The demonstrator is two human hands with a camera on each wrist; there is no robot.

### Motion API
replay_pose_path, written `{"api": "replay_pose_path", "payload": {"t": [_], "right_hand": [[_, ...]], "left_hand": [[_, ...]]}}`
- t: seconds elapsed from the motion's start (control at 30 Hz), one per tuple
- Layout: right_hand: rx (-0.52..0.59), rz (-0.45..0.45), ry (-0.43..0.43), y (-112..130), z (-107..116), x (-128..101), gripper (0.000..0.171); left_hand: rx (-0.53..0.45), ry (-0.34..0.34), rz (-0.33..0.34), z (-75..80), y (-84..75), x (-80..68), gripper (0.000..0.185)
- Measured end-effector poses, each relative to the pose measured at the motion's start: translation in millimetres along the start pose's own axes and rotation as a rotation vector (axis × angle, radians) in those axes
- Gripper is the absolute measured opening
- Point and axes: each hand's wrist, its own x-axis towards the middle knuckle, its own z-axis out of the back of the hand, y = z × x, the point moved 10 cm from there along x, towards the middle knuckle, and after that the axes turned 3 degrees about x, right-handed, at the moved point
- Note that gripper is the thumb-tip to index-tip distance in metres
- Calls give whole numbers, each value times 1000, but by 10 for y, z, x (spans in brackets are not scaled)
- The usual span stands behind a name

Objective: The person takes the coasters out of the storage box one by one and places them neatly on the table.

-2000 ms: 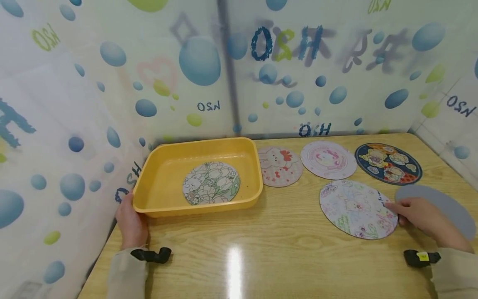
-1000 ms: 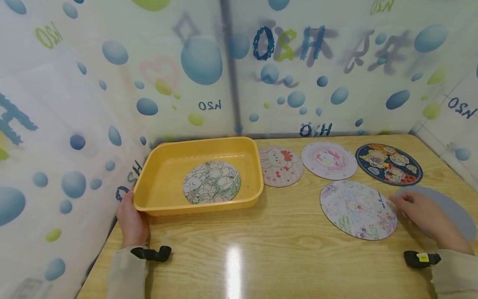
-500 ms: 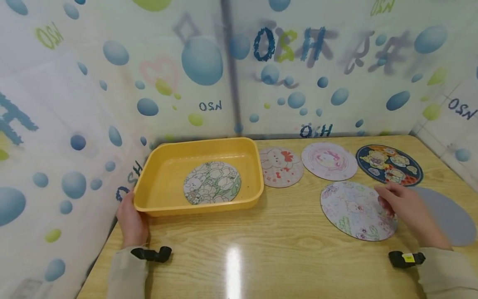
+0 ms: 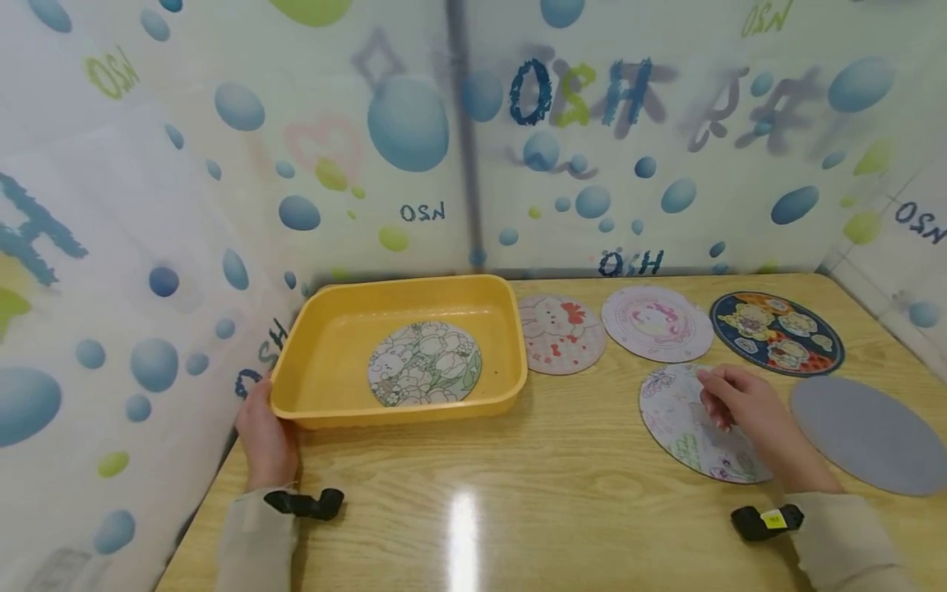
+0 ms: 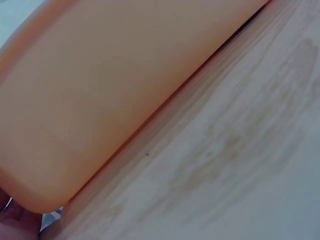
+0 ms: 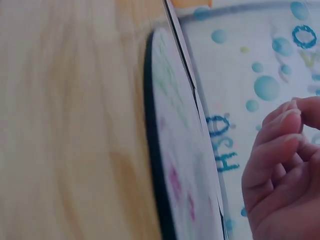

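"OSN" wall print (image 4: 423, 212), yellow tray (image 4: 325, 409)

Bare tabletop (image 4: 518, 493) lies open in front; the tray (image 4: 510, 362) and discs (image 4: 654, 323) crowd the back, walls close behind.

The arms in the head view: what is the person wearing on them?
Both arms wear light beige long sleeves. The left sleeve ends at a black wrist device. The right sleeve ends at a similar black device with a small yellow label. Both hands are bare.
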Motion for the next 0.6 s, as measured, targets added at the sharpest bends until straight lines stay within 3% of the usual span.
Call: {"api": "replay_pose_path", "payload": {"t": [0.6], "right_hand": [[74, 76, 42, 224, -462, 182, 44]], "left_hand": [[39, -2, 17, 10, 10, -10, 38]]}}
